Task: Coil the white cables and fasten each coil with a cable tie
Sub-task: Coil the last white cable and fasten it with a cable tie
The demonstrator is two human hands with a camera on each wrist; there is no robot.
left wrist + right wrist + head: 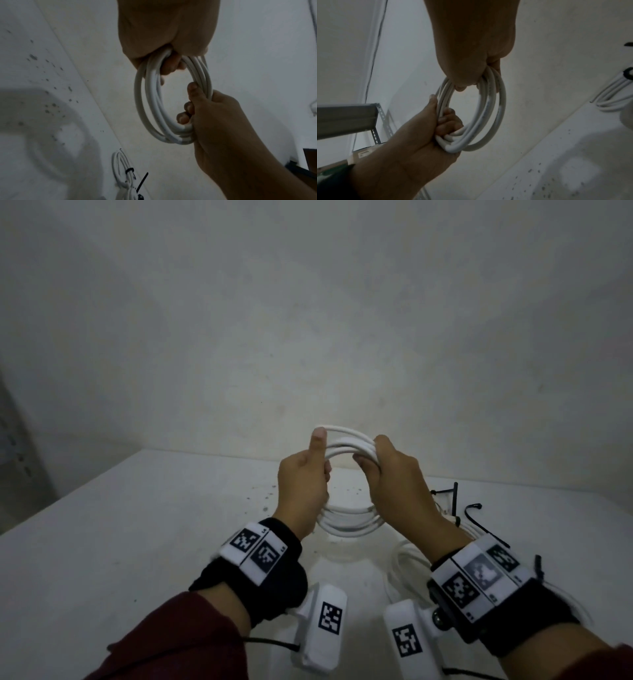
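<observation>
Coil [346, 518] sides hidden inside fists

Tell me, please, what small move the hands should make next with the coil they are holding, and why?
Probably the left hand should keep gripping the white coil while the right hand lets go to fetch a black cable tie from the table: both hands grip the coil, no tie shows on it, and loose ties lie to the right.

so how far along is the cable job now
Done: one tied coil lies on the table, black tie around it. In hand: left hand and right hand grip a wound, untied coil. Left: tie it; loose ties wait nearby.
</observation>
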